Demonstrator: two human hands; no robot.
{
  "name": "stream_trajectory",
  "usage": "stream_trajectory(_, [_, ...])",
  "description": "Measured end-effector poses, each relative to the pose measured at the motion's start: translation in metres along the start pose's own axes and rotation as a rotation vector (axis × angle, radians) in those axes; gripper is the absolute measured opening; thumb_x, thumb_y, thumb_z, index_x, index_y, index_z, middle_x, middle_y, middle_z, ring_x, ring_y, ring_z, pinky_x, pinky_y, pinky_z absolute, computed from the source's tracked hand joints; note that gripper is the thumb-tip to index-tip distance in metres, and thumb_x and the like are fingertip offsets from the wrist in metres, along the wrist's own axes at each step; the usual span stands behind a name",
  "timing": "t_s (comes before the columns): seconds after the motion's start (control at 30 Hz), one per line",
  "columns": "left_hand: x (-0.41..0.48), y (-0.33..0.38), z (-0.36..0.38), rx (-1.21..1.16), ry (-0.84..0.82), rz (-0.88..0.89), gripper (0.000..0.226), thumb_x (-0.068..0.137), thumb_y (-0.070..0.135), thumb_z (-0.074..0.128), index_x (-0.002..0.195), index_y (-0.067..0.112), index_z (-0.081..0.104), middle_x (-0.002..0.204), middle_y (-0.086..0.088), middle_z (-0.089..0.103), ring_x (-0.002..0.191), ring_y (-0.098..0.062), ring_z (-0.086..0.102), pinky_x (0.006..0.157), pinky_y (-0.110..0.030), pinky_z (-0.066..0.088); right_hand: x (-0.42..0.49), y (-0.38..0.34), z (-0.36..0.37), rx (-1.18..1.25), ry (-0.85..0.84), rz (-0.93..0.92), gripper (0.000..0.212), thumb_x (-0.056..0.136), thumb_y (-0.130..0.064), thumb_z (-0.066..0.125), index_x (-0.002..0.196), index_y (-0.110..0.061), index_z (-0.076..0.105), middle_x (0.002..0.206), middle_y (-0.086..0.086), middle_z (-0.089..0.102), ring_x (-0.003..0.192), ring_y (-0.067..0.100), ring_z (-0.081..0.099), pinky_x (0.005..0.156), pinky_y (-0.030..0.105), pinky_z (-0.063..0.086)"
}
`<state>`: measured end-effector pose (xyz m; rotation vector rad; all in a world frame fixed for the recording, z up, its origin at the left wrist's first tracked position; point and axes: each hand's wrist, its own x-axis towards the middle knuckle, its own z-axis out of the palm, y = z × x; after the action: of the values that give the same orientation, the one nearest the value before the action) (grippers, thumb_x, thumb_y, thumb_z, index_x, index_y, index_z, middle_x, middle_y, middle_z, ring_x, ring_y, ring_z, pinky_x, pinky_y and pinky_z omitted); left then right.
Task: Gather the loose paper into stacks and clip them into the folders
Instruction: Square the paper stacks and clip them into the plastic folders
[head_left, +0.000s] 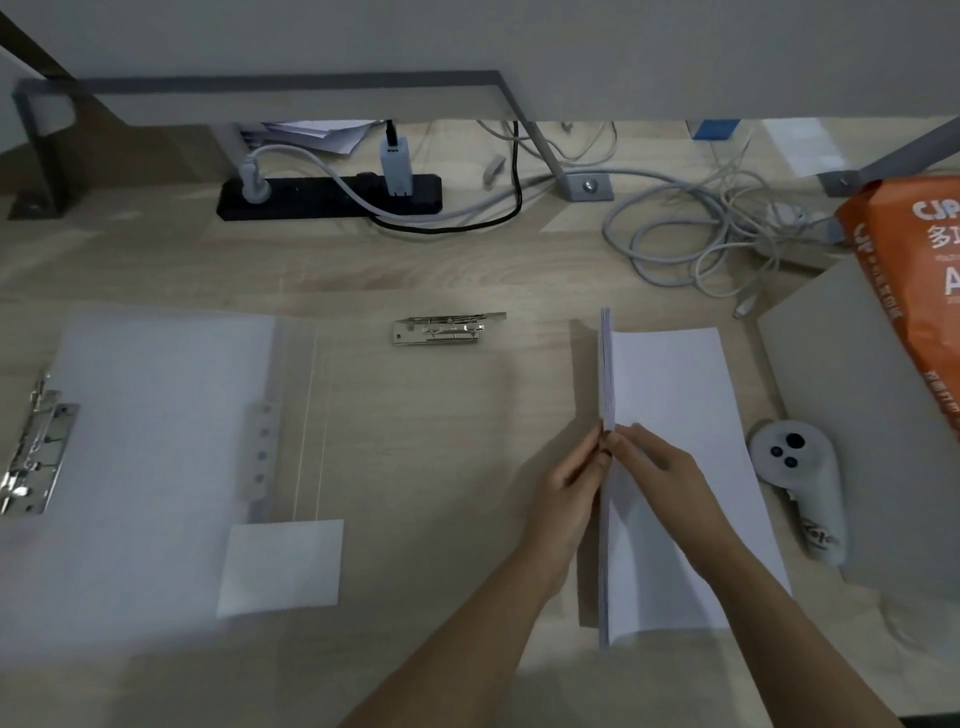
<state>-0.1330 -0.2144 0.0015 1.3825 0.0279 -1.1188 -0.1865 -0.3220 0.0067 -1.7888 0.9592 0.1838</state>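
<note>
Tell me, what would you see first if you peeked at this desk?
First, two hands, the left hand and right hand, pinching a paper stack stood on its edge, right of the middle. Next, the open clear folder lying flat on the left, with a shiny metal clip at its left edge. Last, the bright orange pack at the far right edge.

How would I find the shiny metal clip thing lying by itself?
Start at the black power strip by the wall and come straight toward the person. The loose metal clip lies on bare wood, unlike the other clip, which sits on the open folder.
</note>
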Motion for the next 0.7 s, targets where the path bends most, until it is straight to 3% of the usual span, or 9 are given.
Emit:
stream_trajectory(0.07, [0.001,0.0,0.003,-0.022,0.015,0.033,0.039,0.096,0.019,0.047,0.134,0.024,0.047,0.11,0.023,0.058,0.087,0.023,0.057,0.073,-0.001,0.044,-0.001,0.003,-0.001,0.027,-0.003,-0.001,0.033,0.079,-0.064,0.047,0.092,-0.038,0.063,0.114,-0.008,0.056,0.114,0.011,0.047,0.11,0.045,0.031])
stream_trajectory(0.13, [0.003,-0.001,0.004,-0.025,0.031,0.038,0.039,0.096,0.017,0.048,0.135,0.022,0.047,0.114,0.019,0.058,0.085,0.024,0.057,0.072,0.001,0.043,0.001,0.005,-0.001,0.032,-0.003,-0.014,0.018,0.083,-0.059,0.047,0.083,-0.044,0.057,0.106,-0.009,0.05,0.106,0.01,0.043,0.109,0.045,0.031])
stream_trajectory(0.27, [0.005,-0.006,0.002,-0.016,0.052,0.04,0.039,0.095,0.019,0.049,0.134,0.025,0.047,0.13,0.013,0.055,0.106,0.012,0.054,0.088,-0.005,0.044,0.001,0.009,0.001,0.038,0.001,-0.011,0.014,0.089,-0.051,0.046,0.086,-0.044,0.058,0.114,-0.003,0.055,0.119,0.016,0.048,0.111,0.049,0.032])
stream_trajectory(0.37, [0.005,-0.007,0.001,-0.003,0.05,0.047,0.04,0.096,0.017,0.047,0.136,0.024,0.045,0.131,0.014,0.053,0.109,0.009,0.052,0.085,-0.002,0.043,0.001,0.009,0.002,0.038,0.011,-0.005,0.015,0.088,-0.053,0.045,0.087,-0.045,0.056,0.115,-0.006,0.051,0.127,0.024,0.046,0.11,0.049,0.033])
stream_trajectory(0.47, [0.005,-0.007,0.001,0.019,0.034,0.059,0.041,0.097,0.015,0.046,0.137,0.02,0.043,0.129,0.016,0.049,0.113,0.006,0.048,0.082,0.003,0.04,0.003,0.01,0.004,0.029,0.022,0.009,0.021,0.089,-0.051,0.045,0.095,-0.035,0.058,0.121,0.001,0.056,0.126,0.024,0.048,0.11,0.047,0.035])
stream_trajectory(0.57, [0.006,-0.007,0.001,0.024,0.03,0.079,0.041,0.096,0.015,0.047,0.137,0.02,0.044,0.131,0.013,0.051,0.118,0.002,0.049,0.087,0.0,0.041,0.004,0.009,0.006,0.023,0.049,0.029,0.014,0.092,-0.041,0.046,0.09,-0.032,0.056,0.112,-0.002,0.054,0.115,0.022,0.052,0.106,0.037,0.037])
stream_trajectory(0.63, [0.007,-0.008,-0.001,0.055,0.053,0.089,0.037,0.096,0.015,0.048,0.133,0.019,0.05,0.124,0.009,0.059,0.113,-0.001,0.056,0.086,-0.004,0.044,0.005,0.009,0.008,0.016,0.067,0.027,0.02,0.094,-0.033,0.047,0.108,-0.026,0.059,0.129,0.003,0.054,0.124,0.021,0.048,0.109,0.031,0.031])
stream_trajectory(0.7, [0.012,-0.011,-0.005,0.148,0.134,0.131,0.026,0.096,0.014,0.046,0.118,0.014,0.06,0.105,0.002,0.065,0.096,-0.007,0.06,0.08,-0.011,0.046,0.004,0.007,0.01,-0.003,0.099,0.038,0.038,0.095,-0.026,0.048,0.13,-0.013,0.052,0.144,0.003,0.044,0.133,0.019,0.04,0.105,0.02,0.023])
